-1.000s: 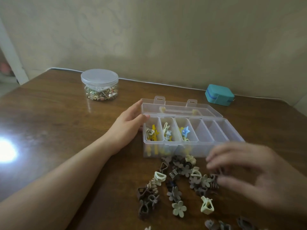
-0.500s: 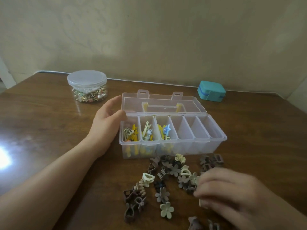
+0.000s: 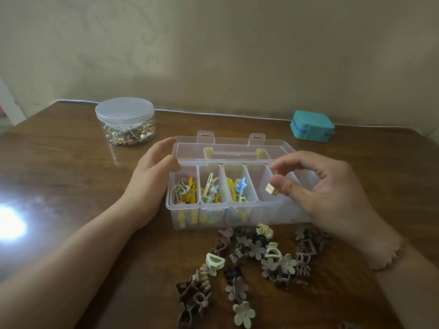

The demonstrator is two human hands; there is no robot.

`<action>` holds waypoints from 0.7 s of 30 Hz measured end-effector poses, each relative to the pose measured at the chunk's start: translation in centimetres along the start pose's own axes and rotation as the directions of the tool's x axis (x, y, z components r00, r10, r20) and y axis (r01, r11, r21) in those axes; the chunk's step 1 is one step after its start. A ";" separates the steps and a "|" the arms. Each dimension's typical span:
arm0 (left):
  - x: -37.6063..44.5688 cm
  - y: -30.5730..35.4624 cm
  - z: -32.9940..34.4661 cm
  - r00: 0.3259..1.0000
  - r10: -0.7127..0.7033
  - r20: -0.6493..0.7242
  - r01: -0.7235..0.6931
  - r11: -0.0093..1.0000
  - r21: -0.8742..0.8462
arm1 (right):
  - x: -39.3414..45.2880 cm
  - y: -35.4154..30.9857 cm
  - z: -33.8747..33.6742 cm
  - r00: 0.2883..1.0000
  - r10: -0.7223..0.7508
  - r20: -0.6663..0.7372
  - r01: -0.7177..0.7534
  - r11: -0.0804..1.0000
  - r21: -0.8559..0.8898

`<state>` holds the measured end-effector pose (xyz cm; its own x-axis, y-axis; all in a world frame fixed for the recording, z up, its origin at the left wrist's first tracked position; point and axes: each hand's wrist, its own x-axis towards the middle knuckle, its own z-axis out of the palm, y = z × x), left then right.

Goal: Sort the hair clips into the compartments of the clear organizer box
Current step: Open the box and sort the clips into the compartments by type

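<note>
While my left hand (image 3: 152, 176) rests flat against the clear box (image 3: 237, 210), my right hand (image 3: 325, 193) pinches a small cream clip (image 3: 270, 188).

A brown wooden table (image 3: 59, 162) carries a clear round jar (image 3: 125, 123) with a white lid at far left, holding small mixed trinkets. A teal zipped case (image 3: 311, 128) sits at far right, near the beige wall (image 3: 213, 48).
</note>
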<state>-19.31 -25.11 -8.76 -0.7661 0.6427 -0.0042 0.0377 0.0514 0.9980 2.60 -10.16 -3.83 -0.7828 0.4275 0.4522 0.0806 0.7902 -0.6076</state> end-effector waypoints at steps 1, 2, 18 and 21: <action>0.0 0.0 0.1 1.000 0.011 -0.001 -0.011 1.000 -0.001 | 0.1 0.1 0.1 1.000 0.001 -0.007 -0.001 1.000 -0.013; 0.1 0.0 0.1 1.000 0.021 -0.008 -0.021 1.000 -0.007 | 0.1 0.2 0.1 1.000 -0.018 -0.021 0.017 0.998 -0.052; 0.5 -0.5 0.3 0.998 0.057 -0.003 -0.057 0.998 -0.025 | -3.7 -0.6 1.0 0.893 -0.200 0.404 0.406 0.747 -0.527; 0.5 -0.5 0.2 0.999 0.043 0.007 -0.043 0.999 -0.019 | -3.8 -0.8 1.0 0.895 -0.151 0.420 0.382 0.744 -0.548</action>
<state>-19.57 -24.66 -9.29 -0.7596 0.6493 0.0381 0.0581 0.0094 0.9983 4.85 -12.86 -5.70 -0.9718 0.0793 0.2222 0.0989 0.9920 0.0783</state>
